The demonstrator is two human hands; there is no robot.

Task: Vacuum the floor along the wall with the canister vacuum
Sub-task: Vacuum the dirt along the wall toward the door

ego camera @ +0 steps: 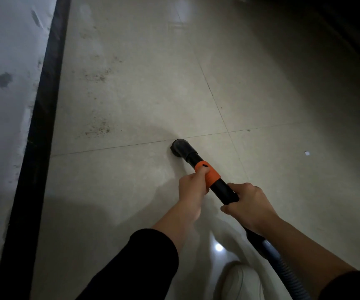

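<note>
Nozzle: the round black brush nozzle [178,146] is set down on the pale glossy tiled floor [153,94], on a thin dark grout line [110,147] and well apart from the wall.
Wand: the rigid black plastic wand [222,187], fitted with a bright orange collar [210,173], slopes from the nozzle back toward the person.
Left hand: the left hand [193,187] is wrapped round the orange collar, thumb laid on top.
Right hand: the right hand [249,205] is closed round the black wand just behind the left.
Hose: a ribbed grey hose [283,265] runs from behind the right hand off the lower right edge; the canister itself is not seen.
Dirt: a speckled brown dirt patch [98,128] lies ahead and to the left of the nozzle; a second speckled patch [97,76] lies farther along.
Wall edge: a black skirting strip [43,118] runs below the grey-white plaster wall [4,94].
Step judged: the nozzle is probably being steered toward the wall-side dirt.
Done well: the brush ring should be held flat on the tile, swept slowly through each patch, then drawn right along the skirting foot in overlapping passes.
Risk: a tilted nozzle would likely lose suction; a taut hose could drag the wand off line.
Nearby: a white shoe [241,280] stands below the hands; a small white scrap [307,153] lies off to the right.
</note>
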